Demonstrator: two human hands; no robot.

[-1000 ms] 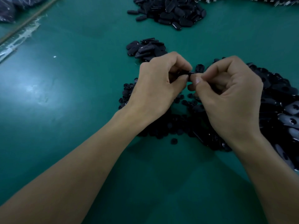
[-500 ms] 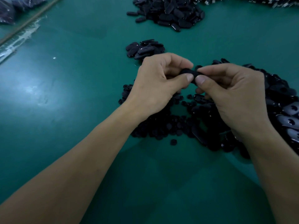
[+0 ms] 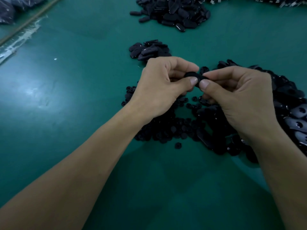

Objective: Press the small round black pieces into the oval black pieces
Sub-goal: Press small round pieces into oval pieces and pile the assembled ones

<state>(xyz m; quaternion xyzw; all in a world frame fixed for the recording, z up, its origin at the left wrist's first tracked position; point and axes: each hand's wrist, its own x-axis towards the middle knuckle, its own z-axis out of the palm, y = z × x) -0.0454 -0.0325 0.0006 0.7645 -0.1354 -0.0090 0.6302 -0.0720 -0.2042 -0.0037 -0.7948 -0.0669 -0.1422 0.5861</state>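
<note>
Green covers the surface (image 3: pixel 66 113), and on it lies a heap of small round black pieces (image 3: pixel 167 130). Just above that heap the two hands meet. The left hand (image 3: pixel 159 87) and the right hand (image 3: pixel 239 97) together pinch one oval black piece (image 3: pixel 194 77) between thumbs and curled fingers, thumbnails side by side on its near edge, the piece held off the surface. Whether a round piece already sits in it cannot be told. Right of the heap, touching it, spreads a larger heap of oval pieces (image 3: pixel 290 103), some showing paler faces with holes. Beyond the heap sits a small stack of ovals (image 3: pixel 149 49), and well beyond that a big pile (image 3: pixel 174 12). One stray round piece (image 3: pixel 178 145) lies just on the heap's near side.
</note>
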